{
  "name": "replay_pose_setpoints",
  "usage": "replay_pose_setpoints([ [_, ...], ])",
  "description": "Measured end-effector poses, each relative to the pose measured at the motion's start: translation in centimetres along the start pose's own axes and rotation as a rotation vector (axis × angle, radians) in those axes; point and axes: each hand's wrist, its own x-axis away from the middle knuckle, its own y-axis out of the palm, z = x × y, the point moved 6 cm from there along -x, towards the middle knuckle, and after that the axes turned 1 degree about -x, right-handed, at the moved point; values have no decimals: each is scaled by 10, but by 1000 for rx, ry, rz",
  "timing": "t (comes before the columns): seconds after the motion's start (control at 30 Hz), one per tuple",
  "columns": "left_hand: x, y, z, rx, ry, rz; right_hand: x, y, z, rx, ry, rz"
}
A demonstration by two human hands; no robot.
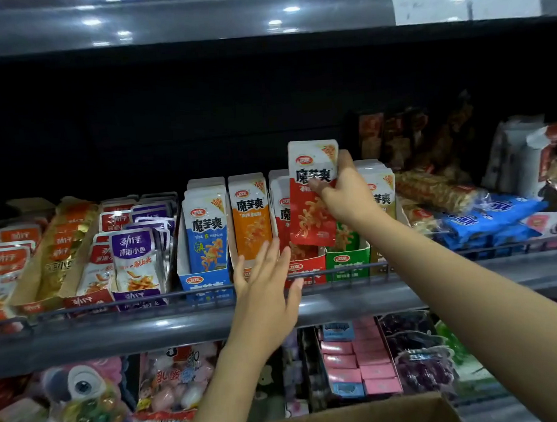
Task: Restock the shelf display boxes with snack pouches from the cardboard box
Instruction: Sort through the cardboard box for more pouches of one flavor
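My right hand (345,193) grips a red and white snack pouch (312,195) by its right edge and holds it upright above the red display box (302,270). My left hand (266,287) is spread with straight fingers in front of the orange display box (249,219) and the red one, at the shelf's wire rail. Beside them stand a blue display box (206,281) and a green one (348,262), each with pouches. The cardboard box (357,418) shows its top edge at the bottom of the view.
A wire rail (112,306) runs along the shelf's front edge. Left of the display boxes stand fish snack packs (135,253); to the right lie blue packets (488,219) and other bags. The shelf below holds toys and pink boxes (370,359).
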Motion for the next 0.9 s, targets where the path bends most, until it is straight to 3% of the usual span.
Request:
replay_pose_setpoints([
  [0.27,0,13,-7,-116,75,57,-12,47,25,199,51,-205],
  [0.4,1,18,-6,-221,73,67,-7,46,22,361,-99,-262],
  [0.53,3,20,-6,-251,87,89,-14,44,18,746,-276,-291],
  [0.7,3,20,-5,-247,96,94,-15,48,19,895,-393,-202],
  [0.9,4,22,-6,-251,95,104,-7,40,31,803,-405,-105],
])
